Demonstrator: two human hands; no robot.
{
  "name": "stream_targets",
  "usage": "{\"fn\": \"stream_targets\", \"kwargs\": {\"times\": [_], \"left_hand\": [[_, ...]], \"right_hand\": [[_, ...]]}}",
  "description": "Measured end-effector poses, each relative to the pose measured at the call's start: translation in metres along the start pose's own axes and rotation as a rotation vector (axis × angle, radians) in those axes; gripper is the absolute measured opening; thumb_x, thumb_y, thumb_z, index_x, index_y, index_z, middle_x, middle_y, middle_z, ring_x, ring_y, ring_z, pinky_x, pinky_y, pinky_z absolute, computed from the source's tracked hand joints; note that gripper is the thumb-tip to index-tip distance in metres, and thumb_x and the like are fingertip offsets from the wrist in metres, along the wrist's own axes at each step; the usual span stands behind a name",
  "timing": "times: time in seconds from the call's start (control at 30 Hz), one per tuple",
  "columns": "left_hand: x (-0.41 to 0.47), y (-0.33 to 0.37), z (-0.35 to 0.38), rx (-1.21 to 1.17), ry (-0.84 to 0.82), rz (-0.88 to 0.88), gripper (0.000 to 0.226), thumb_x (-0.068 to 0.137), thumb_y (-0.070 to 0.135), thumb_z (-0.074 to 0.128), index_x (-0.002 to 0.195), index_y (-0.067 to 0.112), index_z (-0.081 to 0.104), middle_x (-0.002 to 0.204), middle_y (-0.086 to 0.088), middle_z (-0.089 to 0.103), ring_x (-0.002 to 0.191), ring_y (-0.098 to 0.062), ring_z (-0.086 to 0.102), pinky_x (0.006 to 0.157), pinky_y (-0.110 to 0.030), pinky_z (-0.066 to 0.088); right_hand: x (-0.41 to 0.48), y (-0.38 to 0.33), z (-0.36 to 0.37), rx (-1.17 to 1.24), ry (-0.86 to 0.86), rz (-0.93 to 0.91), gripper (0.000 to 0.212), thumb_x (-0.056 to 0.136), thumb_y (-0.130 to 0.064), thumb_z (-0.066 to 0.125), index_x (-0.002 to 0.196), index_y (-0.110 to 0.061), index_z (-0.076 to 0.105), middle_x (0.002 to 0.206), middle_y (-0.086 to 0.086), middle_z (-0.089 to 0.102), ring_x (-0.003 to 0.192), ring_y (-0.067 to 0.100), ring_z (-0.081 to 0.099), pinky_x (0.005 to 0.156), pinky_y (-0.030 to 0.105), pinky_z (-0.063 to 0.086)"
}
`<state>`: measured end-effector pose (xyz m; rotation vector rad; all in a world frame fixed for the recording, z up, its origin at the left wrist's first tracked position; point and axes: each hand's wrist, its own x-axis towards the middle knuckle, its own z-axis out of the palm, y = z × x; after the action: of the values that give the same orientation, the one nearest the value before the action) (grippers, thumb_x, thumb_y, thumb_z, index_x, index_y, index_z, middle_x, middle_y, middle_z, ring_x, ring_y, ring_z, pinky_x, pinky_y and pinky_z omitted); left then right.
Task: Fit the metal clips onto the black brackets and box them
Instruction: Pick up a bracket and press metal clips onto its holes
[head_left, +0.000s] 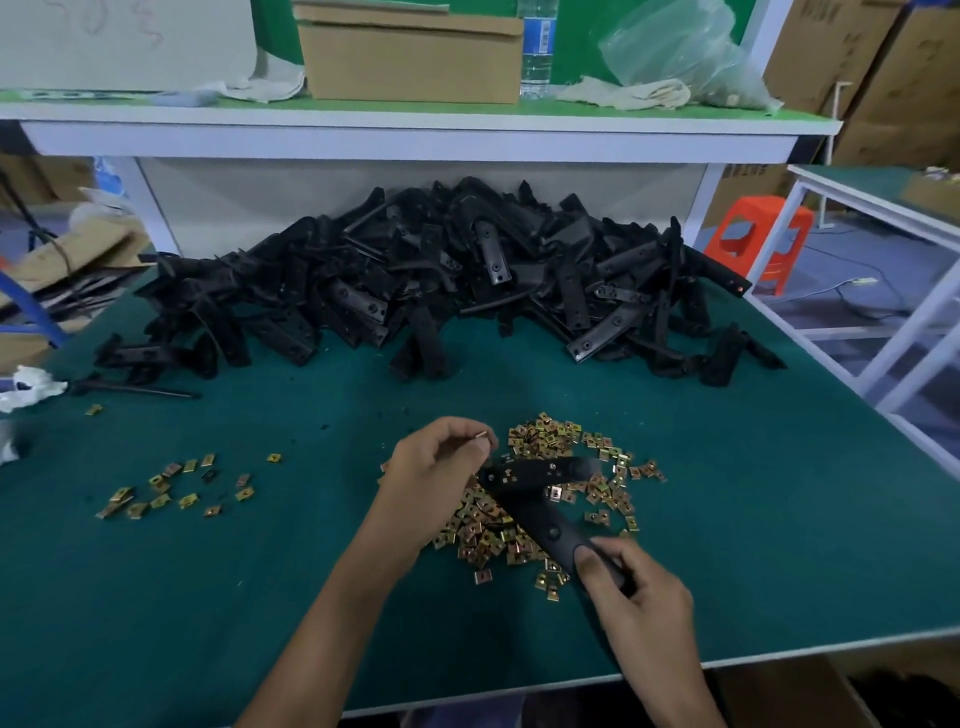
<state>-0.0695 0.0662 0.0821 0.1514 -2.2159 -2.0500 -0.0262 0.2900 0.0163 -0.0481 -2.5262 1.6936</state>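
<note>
One bracket (535, 512) held low over the clip pile (483, 535), mid-table. Bent in a V: long arm on a diagonal from near-right up to far-left, short arm turning back to the right from the far corner. Gripped at the near end by the right hand (631, 587), fingers curled round it, thumb pressed on top. One clip (555, 492) at the inner edge of the V; cannot tell if seated.

Just left of the far corner, the left hand (436, 467), pinching a second clip (482, 435) between thumb and forefinger, other fingers curled in.

Along the far side of the table (208, 597), a heap of brackets (431, 291) under a white shelf (415, 135). To the left, a small scatter of clips (166, 488), well apart from the pile. Bare green mat left-front and right of the pile. Near edge just under the right wrist, right edge slanting away.

On the shelf: carton (410, 57) and bottle (537, 49) with blue label, print too small to read. Lettering on stacked boxes (831, 62) at far right blurred, unreadable.
</note>
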Motion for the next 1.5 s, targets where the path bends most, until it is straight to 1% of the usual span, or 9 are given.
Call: {"fn": "stream_targets", "kwargs": {"times": [0.17, 0.33, 0.53, 0.67, 0.77, 0.93, 1.07, 1.2, 1.5], "left_hand": [[-0.002, 0.003, -0.005, -0.001, -0.015, 0.044, 0.028, 0.100, 0.014, 0.060, 0.098, 0.039, 0.070, 0.090, 0.005, 0.075, 0.085, -0.007, 0.069, 0.075, -0.014, 0.052], [-0.004, 0.003, -0.013, 0.031, -0.063, 0.066, 0.022, 0.093, 0.019, 0.072, 0.109, 0.034, 0.074, 0.099, 0.010, 0.077, 0.096, -0.004, 0.072, 0.080, -0.011, 0.052], [-0.002, 0.004, -0.013, -0.008, -0.013, 0.041, 0.015, 0.097, 0.015, 0.067, 0.101, 0.025, 0.077, 0.091, 0.001, 0.077, 0.090, -0.015, 0.074, 0.074, -0.018, 0.057], [-0.001, 0.007, -0.015, 0.069, -0.034, 0.052, 0.017, 0.094, 0.018, 0.071, 0.101, 0.034, 0.074, 0.094, 0.008, 0.077, 0.092, -0.009, 0.073, 0.081, -0.021, 0.057], [-0.001, 0.009, -0.015, 0.084, -0.052, 0.066, 0.021, 0.094, 0.017, 0.070, 0.097, 0.038, 0.075, 0.097, 0.007, 0.076, 0.093, -0.008, 0.071, 0.084, -0.023, 0.057], [-0.003, 0.012, -0.014, 0.109, -0.141, 0.065, 0.025, 0.099, 0.017, 0.064, 0.097, 0.037, 0.077, 0.089, 0.017, 0.070, 0.087, 0.002, 0.061, 0.079, -0.013, 0.047], [-0.005, 0.014, -0.010, 0.121, -0.200, 0.031, 0.026, 0.100, 0.014, 0.062, 0.097, 0.034, 0.078, 0.093, 0.007, 0.072, 0.089, -0.002, 0.061, 0.080, -0.012, 0.048], [-0.006, 0.016, -0.009, 0.129, -0.230, 0.019, 0.029, 0.100, 0.012, 0.061, 0.102, 0.035, 0.078, 0.096, 0.011, 0.074, 0.094, -0.001, 0.065, 0.081, -0.011, 0.047], [-0.002, 0.022, -0.016, 0.277, -0.277, 0.033, 0.022, 0.095, 0.017, 0.069, 0.100, 0.037, 0.074, 0.093, 0.006, 0.074, 0.082, -0.001, 0.066, 0.072, -0.011, 0.047]], "right_hand": [[0.001, 0.002, 0.001, -0.003, -0.002, -0.009, 0.008, 0.087, -0.034, 0.072, 0.086, -0.042, 0.072, 0.073, -0.009, 0.071, 0.066, 0.009, 0.063, 0.056, 0.026, 0.046], [0.002, 0.005, 0.002, -0.015, -0.003, -0.040, 0.008, 0.088, -0.032, 0.072, 0.088, -0.040, 0.072, 0.072, -0.008, 0.070, 0.065, 0.011, 0.062, 0.055, 0.026, 0.044], [0.003, 0.008, 0.003, -0.019, 0.005, -0.063, 0.007, 0.088, -0.032, 0.072, 0.088, -0.039, 0.071, 0.070, -0.008, 0.068, 0.064, 0.011, 0.060, 0.053, 0.021, 0.041], [0.002, 0.008, 0.003, -0.008, 0.004, -0.075, 0.004, 0.085, -0.040, 0.068, 0.088, -0.040, 0.070, 0.072, -0.007, 0.069, 0.065, 0.012, 0.061, 0.057, 0.028, 0.045], [0.002, 0.007, 0.003, 0.002, 0.007, -0.073, 0.006, 0.086, -0.038, 0.071, 0.087, -0.044, 0.070, 0.074, -0.010, 0.070, 0.067, 0.010, 0.063, 0.058, 0.027, 0.046], [0.002, 0.006, 0.003, 0.026, -0.004, -0.060, 0.003, 0.087, -0.039, 0.074, 0.088, -0.040, 0.072, 0.072, -0.007, 0.069, 0.067, 0.015, 0.062, 0.057, 0.027, 0.044], [0.003, 0.005, 0.003, 0.015, 0.013, -0.058, 0.007, 0.087, -0.036, 0.076, 0.085, -0.040, 0.071, 0.072, -0.009, 0.070, 0.066, 0.009, 0.061, 0.059, 0.027, 0.045], [0.002, 0.005, 0.002, 0.018, 0.008, -0.053, 0.008, 0.087, -0.035, 0.076, 0.080, -0.034, 0.073, 0.071, -0.009, 0.069, 0.062, 0.003, 0.058, 0.055, 0.020, 0.041], [0.003, 0.004, 0.001, 0.013, -0.010, -0.046, 0.008, 0.087, -0.037, 0.076, 0.080, -0.038, 0.072, 0.070, -0.011, 0.068, 0.060, 0.002, 0.057, 0.054, 0.020, 0.041]]}}
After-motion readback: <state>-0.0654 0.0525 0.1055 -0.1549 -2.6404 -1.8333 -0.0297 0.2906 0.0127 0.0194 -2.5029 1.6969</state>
